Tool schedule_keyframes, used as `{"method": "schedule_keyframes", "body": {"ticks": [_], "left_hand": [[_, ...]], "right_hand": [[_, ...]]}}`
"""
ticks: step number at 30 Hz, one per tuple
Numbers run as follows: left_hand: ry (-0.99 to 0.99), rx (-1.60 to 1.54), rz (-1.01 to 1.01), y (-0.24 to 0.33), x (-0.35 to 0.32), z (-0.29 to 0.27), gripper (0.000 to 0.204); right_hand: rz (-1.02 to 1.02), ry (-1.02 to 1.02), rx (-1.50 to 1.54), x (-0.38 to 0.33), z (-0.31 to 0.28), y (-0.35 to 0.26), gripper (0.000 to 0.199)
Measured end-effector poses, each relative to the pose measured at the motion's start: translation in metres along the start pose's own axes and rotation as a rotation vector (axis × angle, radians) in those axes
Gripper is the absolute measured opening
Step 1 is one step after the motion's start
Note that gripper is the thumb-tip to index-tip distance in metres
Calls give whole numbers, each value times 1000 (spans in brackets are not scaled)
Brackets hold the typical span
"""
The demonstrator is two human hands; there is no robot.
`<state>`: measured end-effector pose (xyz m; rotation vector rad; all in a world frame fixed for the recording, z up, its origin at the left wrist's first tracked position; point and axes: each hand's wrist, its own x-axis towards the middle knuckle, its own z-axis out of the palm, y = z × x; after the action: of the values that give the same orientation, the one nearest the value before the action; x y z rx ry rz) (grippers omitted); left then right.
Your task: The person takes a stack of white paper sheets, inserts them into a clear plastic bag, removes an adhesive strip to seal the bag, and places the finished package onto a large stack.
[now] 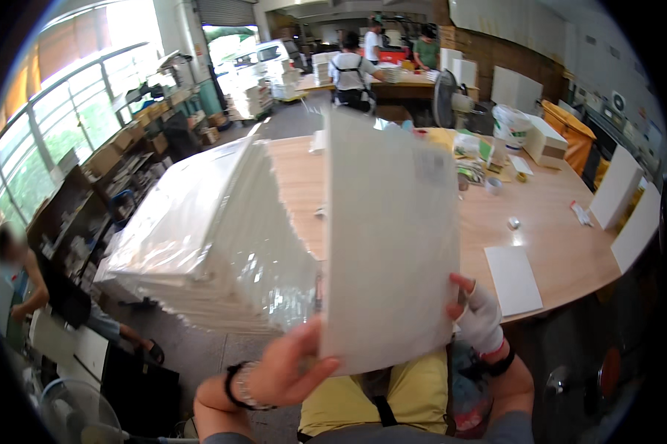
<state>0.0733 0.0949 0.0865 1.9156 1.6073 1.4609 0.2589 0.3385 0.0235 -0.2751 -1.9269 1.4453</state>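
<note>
A large flat white board [391, 244] stands upright before me above the table's near edge, with a small greyish patch of print near its top right. At its lower left edge, my left hand [285, 366] is closed on it, the thumb lying across the near face. My right hand [476, 314], in a white fingerless covering, grips the lower right edge with its fingertips. Part of each hand's fingers is hidden behind the board. Left of it rises a tall stack of white sheets or boards [178, 214] in shiny clear plastic.
The wooden table [555, 244] bears a small white sheet [513, 280], a tape roll [493, 185], a white bucket [510, 127] and a white box [547, 142]. White panels [616, 185] stand at its right edge. A person [41, 277] is at far left; several others work at a back table.
</note>
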Motion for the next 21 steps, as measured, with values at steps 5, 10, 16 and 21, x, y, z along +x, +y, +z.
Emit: {"method": "schedule_keyframes", "body": {"ticks": [5, 10, 16, 21], "left_hand": [[617, 238, 53, 49, -3, -91, 51], [608, 367, -345, 39, -42, -258, 45], [630, 286, -444, -23, -49, -259, 51], [770, 479, -129, -36, -74, -287, 56]], "right_hand": [[-248, -174, 189, 88, 76, -82, 46], [-211, -464, 438, 157, 185, -127, 44], [-202, -418, 28, 173, 207, -96, 43], [-92, -357, 637, 135, 159, -32, 42]]}}
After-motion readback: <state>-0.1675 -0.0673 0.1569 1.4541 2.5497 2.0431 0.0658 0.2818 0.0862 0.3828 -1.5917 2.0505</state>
